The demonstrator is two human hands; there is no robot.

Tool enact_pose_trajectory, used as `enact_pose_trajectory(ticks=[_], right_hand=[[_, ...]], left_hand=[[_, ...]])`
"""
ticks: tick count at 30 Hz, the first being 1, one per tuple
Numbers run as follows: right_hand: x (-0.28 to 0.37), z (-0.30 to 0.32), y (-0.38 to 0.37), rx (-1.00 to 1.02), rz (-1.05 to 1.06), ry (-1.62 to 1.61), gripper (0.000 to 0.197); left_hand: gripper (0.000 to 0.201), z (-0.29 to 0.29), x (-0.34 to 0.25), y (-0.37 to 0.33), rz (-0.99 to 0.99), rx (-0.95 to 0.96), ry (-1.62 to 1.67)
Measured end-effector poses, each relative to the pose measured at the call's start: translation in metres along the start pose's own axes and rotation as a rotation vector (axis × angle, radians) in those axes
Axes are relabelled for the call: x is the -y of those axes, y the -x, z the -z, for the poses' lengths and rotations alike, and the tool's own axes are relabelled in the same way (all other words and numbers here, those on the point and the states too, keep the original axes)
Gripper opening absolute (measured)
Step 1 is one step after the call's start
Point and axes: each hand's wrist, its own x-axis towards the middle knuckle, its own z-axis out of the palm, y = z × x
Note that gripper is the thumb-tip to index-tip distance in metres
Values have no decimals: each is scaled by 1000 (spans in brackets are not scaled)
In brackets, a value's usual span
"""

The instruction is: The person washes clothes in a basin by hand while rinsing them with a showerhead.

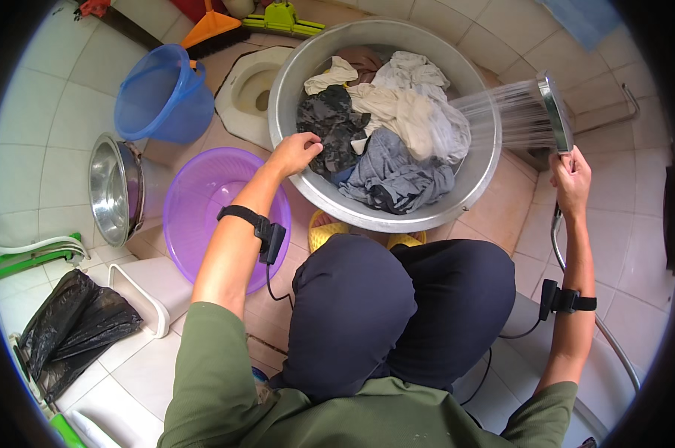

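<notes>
A large round metal basin (472, 175) stands in front of my knees with wet laundry in it. A dark patterned cloth (330, 123) lies at its left, a grey garment (390, 168) at the near side, and cream and white cloths (397, 108) in the middle and back. My right hand (571, 178) grips the handle of a shower head (554, 112), held upright to the right of the basin. Its water sprays leftward onto the pale cloths. My left hand (296, 154) is over the basin's left rim, fingers curled beside the dark cloth; whether they pinch anything is hidden.
A purple basin (196, 190) sits under my left forearm. Beyond it are a blue bucket (158, 97), a metal pail (110, 187) and a squat toilet (237, 89). A black bag (76, 321) lies at left. The shower hose (610, 336) runs down along my right arm.
</notes>
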Motion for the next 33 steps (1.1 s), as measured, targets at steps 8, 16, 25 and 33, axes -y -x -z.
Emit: enact_pose_trajectory(ticks=[8,16,25,33], right_hand=[[2,-3,7,0,-10,-56,24],[14,-9,10,29,-38,-118,19],[23,-18,10,5,9,-48,27],[37,-29,7,0,77,-1,34]], left_hand=[[40,-21,5,28,-81,57,-225],[42,-42,4,50,-181,135,-570],[46,-49,4,57,-213,122,-613],[47,-45,3,69,-205,127,-608]])
